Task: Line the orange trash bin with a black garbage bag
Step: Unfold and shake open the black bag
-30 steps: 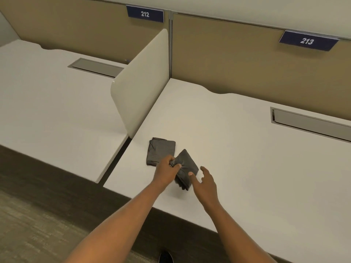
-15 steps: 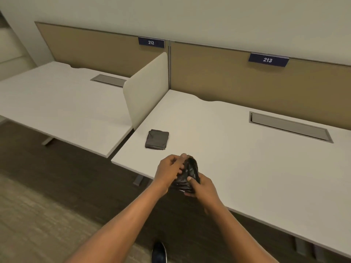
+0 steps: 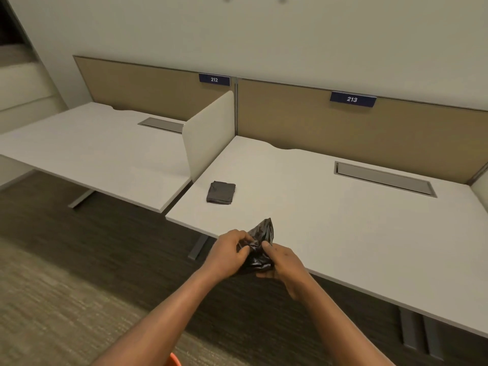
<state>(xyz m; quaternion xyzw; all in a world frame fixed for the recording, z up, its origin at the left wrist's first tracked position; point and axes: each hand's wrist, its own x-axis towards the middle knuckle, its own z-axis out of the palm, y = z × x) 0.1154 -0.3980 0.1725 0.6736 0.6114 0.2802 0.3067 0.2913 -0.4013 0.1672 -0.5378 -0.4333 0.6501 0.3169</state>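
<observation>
A crumpled black garbage bag (image 3: 260,247) is held between both hands just in front of the desk's near edge. My left hand (image 3: 229,253) pinches its left side and my right hand (image 3: 284,262) grips its right side and underside. A second black bag, still folded flat (image 3: 220,192), lies on the white desk (image 3: 330,220) near the divider. A sliver of the orange trash bin's rim (image 3: 174,360) shows at the bottom edge, below my left forearm; the bulk of the bin is out of view.
A cream divider panel (image 3: 208,138) separates desk 213 from desk 212 (image 3: 92,151) on the left. Tan back panels carry number plates. Grey cable trays are set into both desks. Desk legs (image 3: 196,247) stand on dark carpet below.
Both hands lifted one bag off the desk and drew it back toward me, loosening its folds. The view pulled back and rose. The other folded bag stayed in place.
</observation>
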